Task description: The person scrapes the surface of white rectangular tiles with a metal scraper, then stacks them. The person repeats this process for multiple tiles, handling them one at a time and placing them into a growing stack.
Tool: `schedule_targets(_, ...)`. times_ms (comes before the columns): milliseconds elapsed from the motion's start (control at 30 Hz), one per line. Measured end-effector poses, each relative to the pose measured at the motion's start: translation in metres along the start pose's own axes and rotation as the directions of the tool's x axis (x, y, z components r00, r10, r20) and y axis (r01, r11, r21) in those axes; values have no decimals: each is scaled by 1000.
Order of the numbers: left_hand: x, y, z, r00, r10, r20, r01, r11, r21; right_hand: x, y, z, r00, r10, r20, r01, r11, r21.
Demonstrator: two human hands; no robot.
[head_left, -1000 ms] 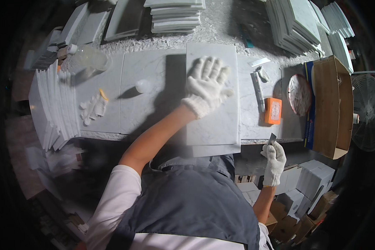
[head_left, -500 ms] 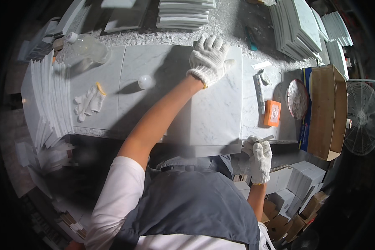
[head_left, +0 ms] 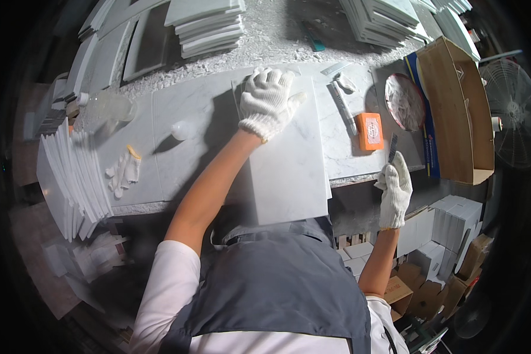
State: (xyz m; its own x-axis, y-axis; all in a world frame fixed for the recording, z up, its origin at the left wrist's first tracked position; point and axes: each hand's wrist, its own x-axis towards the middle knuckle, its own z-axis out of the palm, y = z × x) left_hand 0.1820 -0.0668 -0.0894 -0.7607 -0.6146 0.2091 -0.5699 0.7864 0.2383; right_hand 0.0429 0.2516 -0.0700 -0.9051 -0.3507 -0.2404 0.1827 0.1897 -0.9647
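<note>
My left hand, in a white knit glove, lies over the far end of a pale grey-veined marble tile. Its fingers bend over the tile's far edge and the thumb points right across the face. The tile reaches past the bench's front edge to my apron, with the edge of another slab showing under its right side. Off the bench's front, to the right, my right hand, gloved too, grips a small dark flat bar. The bar sticks up beyond the fingers; its exact kind is unclear.
Right of the tile lie an orange box, a marker-like stick and a round dish. An open cardboard box and a fan stand beyond. Left are spare gloves, a bottle and stacked tiles.
My right hand has moved right and up, away from the tile, carrying the bar. My left fingers, spread before, are now more bent. The tile's near end looks raised, and the view has shifted.
</note>
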Motion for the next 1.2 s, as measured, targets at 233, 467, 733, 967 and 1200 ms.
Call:
schedule_targets(233, -17, 8, 18, 977, 94, -194, -82, 994, 72, 59, -9, -13, 974, -152, -171, 148, 988, -33)
schedule_targets(467, -18, 5, 22, 949, 155, -275, -149, 988, 42, 108, -19, -14, 965, -217, -147, 153, 922, -355)
schedule_targets(733, -18, 2, 26, 948, 180, -263, -162, 983, 90, 144, -4, -11, 940, -342, 2, 288, 788, -544)
schedule_targets(967, -19, 2, 25, 957, 160, -243, -144, 986, 80, 146, -15, -10, 999, -48, 10, 48, 944, -327)
schedule_targets(1200, -18, 3, 23, 948, 181, -263, -164, 983, 87, 144, -5, -19, 999, -48, -1, 47, 969, -241)
